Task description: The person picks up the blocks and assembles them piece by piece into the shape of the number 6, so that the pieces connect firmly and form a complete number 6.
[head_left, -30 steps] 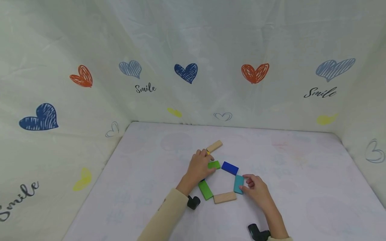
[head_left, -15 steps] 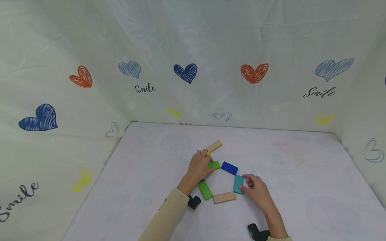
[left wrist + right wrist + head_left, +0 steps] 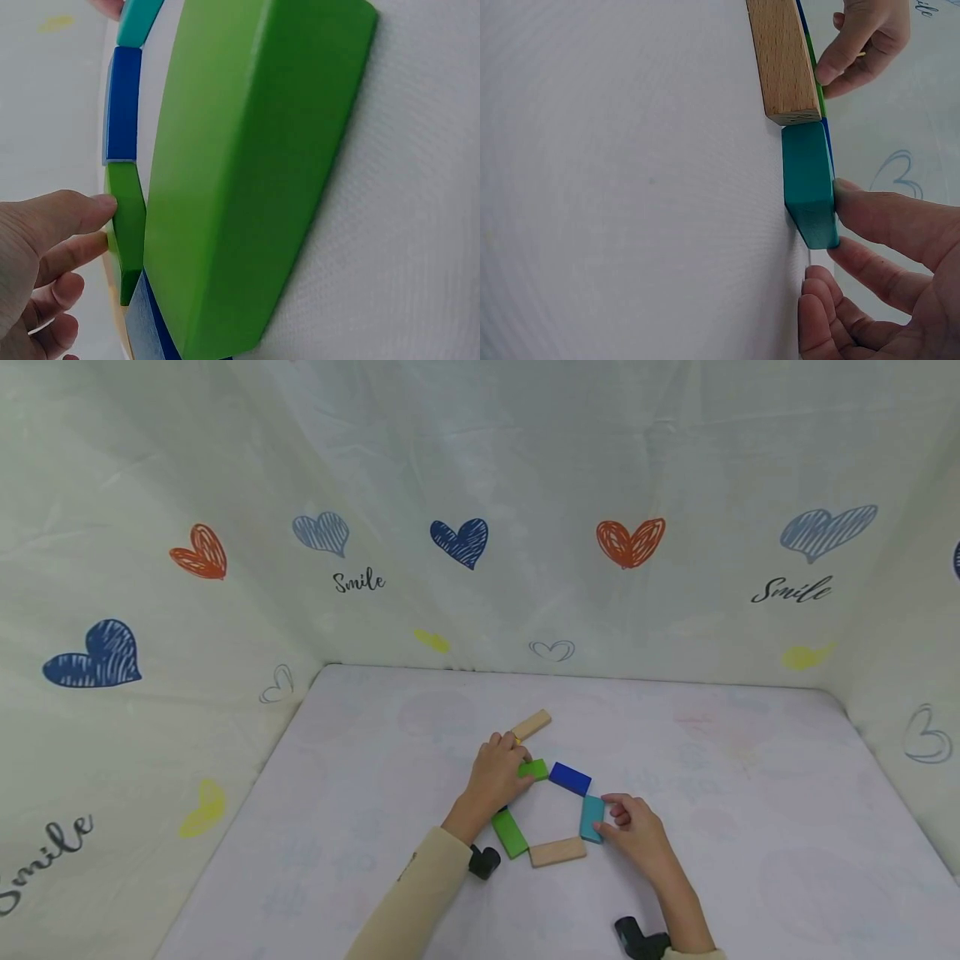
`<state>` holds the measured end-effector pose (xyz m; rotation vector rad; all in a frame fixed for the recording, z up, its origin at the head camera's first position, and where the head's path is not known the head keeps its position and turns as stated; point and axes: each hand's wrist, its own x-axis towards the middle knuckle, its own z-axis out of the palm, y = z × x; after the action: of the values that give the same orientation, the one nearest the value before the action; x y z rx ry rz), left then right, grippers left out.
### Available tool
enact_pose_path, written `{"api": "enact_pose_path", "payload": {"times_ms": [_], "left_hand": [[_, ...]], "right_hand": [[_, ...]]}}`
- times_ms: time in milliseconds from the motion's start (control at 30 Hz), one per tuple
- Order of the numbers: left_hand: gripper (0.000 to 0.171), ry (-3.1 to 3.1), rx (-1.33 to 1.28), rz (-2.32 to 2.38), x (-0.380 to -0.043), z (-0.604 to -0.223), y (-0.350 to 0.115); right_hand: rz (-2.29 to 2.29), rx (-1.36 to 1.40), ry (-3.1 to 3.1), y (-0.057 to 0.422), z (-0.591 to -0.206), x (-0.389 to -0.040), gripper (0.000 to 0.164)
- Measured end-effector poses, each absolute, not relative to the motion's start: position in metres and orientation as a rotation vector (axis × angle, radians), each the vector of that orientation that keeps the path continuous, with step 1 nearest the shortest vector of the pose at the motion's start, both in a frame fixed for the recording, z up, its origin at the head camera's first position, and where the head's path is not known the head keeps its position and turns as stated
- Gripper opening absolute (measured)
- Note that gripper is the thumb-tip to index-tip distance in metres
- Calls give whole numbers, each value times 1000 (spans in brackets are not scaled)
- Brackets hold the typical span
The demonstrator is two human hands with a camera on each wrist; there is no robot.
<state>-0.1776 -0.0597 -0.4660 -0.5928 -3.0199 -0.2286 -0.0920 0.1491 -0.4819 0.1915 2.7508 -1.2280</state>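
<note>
In the head view wooden blocks lie in a ring on the white tabletop. My left hand (image 3: 495, 772) is at the far left side, its thumb and index finger pinching a green block (image 3: 536, 769); the left wrist view shows that green block (image 3: 126, 232) lying flat. My right hand (image 3: 636, 833) pinches the teal block (image 3: 592, 819) on the right between thumb and index finger, the other fingers curled beside it. A blue block (image 3: 570, 778) lies between these two. Nearer are a plain wood block (image 3: 558, 852) and another green block (image 3: 510, 834). A dark blue block (image 3: 152, 321) is mostly hidden by my left hand.
Beyond the ring lies a plain wood block (image 3: 532, 724), with a bit of yellow (image 3: 517, 741) showing beside my left fingers. Black wrist cameras (image 3: 485, 863) hang under both wrists. A pale curtain (image 3: 525, 460) with printed hearts closes off the back and sides.
The head view shifts very slightly. Both hands and the blocks otherwise keep their places.
</note>
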Motion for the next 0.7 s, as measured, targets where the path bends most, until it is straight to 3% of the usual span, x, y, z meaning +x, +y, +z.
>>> {"api": "enact_pose_path", "payload": {"times_ms": [700], "left_hand": [[30,-3056,-590,-205,-179,-465,-59]], "right_hand": [[-1245,196,2745,149,-481,-93,41]]}}
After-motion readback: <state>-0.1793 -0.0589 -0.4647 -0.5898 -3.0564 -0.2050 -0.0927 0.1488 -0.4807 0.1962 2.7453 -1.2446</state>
